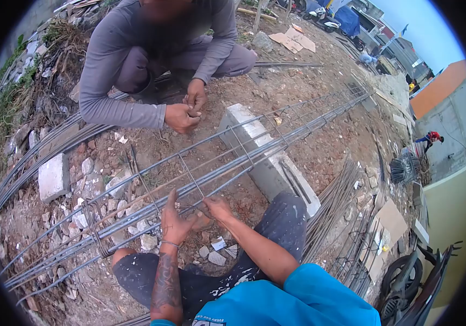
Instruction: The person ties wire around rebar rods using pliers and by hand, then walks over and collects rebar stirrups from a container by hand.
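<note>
A long cage of steel reinforcing bars (pixel 219 173) runs diagonally in front of me, with thin square stirrups crossing it. My right hand (pixel 219 209) pinches the lower corner of a stirrup (pixel 190 175) where it meets the nearest bar. Just to the left, my left hand (pixel 175 224) is raised against the near bars, its thumb and forefinger spread apart; its other fingers are partly hidden. Several loose stirrups (pixel 95 228) hang bunched on the bars further left. Under the cage lies a pale concrete block (pixel 271 176).
Across the cage a person in a grey long-sleeved shirt (pixel 121 70) squats, both hands (pixel 188 115) together. Rebar bundles (pixel 53 142) lie on the left and thin rods (pixel 333 201) on the right. Rubble (pixel 148 242) covers the ground. A motorbike (pixel 407 282) stands at lower right.
</note>
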